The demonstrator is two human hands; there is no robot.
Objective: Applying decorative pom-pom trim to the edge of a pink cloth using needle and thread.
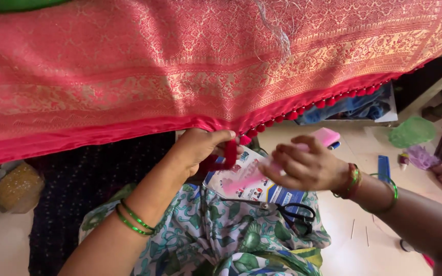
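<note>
A pink and gold brocade cloth [180, 61] hangs across the top of the view, its lower hem trimmed on the right with a row of small red pompoms [292, 115]. My left hand [200, 148] pinches the hem beside the last pompom and holds a bundle of red yarn [228, 156]. My right hand [303, 166] is closed on a thin pink thread or tool just right of it; the blur hides which. Both wrists wear green bangles.
Black-handled scissors [295, 212] and a printed packet [254, 186] lie on my lap, covered in green floral cloth. A pink block [326, 136], a blue comb [383, 167], a green mesh piece [411, 132] and blue fabric [354, 107] lie on the floor at right. A plastic container [16, 186] stands at left.
</note>
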